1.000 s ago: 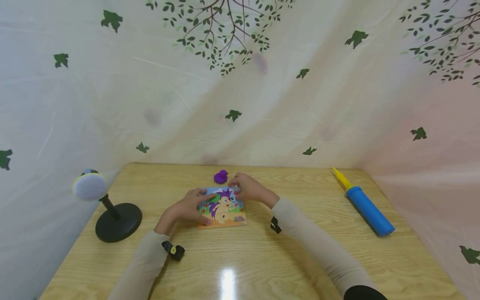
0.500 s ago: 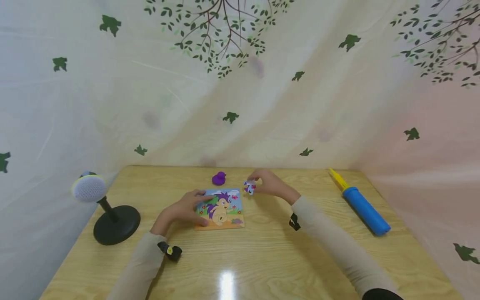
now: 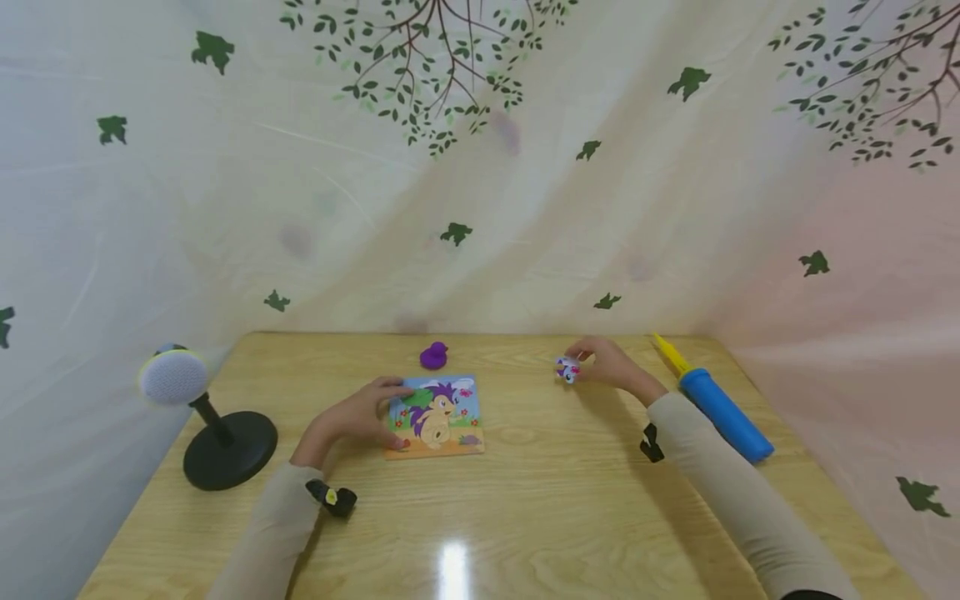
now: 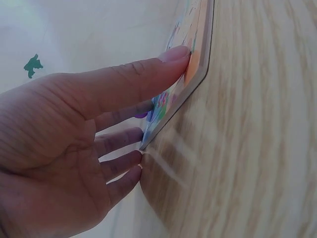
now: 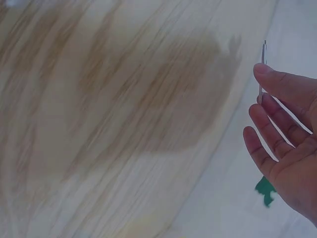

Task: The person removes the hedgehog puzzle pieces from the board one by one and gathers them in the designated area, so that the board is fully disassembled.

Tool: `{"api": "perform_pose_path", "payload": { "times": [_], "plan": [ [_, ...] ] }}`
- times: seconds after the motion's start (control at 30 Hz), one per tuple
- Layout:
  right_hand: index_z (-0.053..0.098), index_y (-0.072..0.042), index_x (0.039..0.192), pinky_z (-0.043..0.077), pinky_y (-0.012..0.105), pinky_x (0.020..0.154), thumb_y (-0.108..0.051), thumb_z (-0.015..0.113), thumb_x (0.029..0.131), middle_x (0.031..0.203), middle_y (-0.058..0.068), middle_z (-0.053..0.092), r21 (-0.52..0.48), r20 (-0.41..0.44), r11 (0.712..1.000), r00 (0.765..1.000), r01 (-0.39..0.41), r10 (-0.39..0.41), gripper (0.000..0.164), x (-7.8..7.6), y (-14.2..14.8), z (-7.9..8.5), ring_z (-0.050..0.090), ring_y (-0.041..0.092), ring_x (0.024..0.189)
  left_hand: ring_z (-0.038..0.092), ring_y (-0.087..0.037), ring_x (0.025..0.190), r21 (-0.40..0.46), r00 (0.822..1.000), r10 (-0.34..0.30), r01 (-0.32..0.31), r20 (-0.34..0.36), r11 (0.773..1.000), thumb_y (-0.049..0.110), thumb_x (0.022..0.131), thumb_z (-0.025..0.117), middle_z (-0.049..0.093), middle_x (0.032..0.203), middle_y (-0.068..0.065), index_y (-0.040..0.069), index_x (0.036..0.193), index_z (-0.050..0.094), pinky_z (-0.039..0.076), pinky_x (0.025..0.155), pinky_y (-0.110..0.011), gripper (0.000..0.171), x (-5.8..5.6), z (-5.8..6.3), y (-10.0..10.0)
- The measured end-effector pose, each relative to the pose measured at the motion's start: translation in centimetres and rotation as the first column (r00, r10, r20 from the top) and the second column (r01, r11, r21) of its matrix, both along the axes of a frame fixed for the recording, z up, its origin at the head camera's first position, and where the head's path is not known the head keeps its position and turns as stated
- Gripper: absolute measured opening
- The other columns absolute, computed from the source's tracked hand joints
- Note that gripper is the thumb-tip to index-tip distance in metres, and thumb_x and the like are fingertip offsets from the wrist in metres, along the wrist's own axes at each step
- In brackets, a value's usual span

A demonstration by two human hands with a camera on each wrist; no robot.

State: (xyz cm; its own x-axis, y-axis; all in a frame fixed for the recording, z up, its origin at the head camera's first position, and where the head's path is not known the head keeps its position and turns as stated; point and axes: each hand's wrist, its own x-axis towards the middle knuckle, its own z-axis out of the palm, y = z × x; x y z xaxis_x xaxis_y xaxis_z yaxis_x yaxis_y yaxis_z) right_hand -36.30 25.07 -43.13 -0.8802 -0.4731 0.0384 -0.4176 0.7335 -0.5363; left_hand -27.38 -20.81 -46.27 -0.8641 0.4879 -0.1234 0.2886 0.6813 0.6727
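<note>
A square picture puzzle board with a purple-haired hedgehog and flowers lies flat on the table. My left hand spans its left side, thumb pressing the board near the lower left corner. In the left wrist view, the thumb sits on the picture face and the fairly straight fingers reach the board's edge. My right hand is raised over the table to the right of the board. It pinches a small white, purple and pink puzzle piece, seen edge-on as a thin puzzle piece in the right wrist view.
A purple rubber duck sits behind the board. A microphone-shaped object on a round black base stands at the left. A blue pump with a yellow nozzle lies at the right. A leaf-printed curtain hangs beyond the table.
My right hand has lifted the puzzle piece off the board and carried it to the right. The left hand has stayed at the board, its fingers drawn slightly toward the left edge.
</note>
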Motion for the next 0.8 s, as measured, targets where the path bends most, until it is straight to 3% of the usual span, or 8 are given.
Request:
{"api": "perform_pose_path", "payload": {
  "times": [0.27,0.8],
  "plan": [
    [0.065,0.012,0.12,0.056,0.054,0.092,0.004,0.077,0.084,0.117,0.03,0.065,0.001,-0.009,1.0,1.0,-0.003,0.003,0.039,-0.2,3.0,-0.7,0.062,0.047,0.106,0.02,-0.053,0.15,0.004,1.0,0.004,-0.004,0.014,1.0,0.028,0.078,0.089,0.024,0.164,-0.025,0.009,0.151,0.048,0.023,0.12,-0.072,0.086,-0.1,0.0,0.0],
    [0.066,0.01,0.121,0.059,0.05,0.088,0.006,0.077,0.083,0.121,0.03,0.066,0.034,0.008,0.999,1.0,0.027,-0.028,0.039,-0.5,4.1,-1.5,0.063,0.046,0.108,0.02,-0.052,0.15,-0.001,0.999,0.021,-0.021,0.025,1.0,0.028,0.078,0.089,0.024,0.164,-0.023,0.01,0.151,0.049,0.024,0.12,-0.072,0.086,0.0,0.1,0.0]
  ]
}}
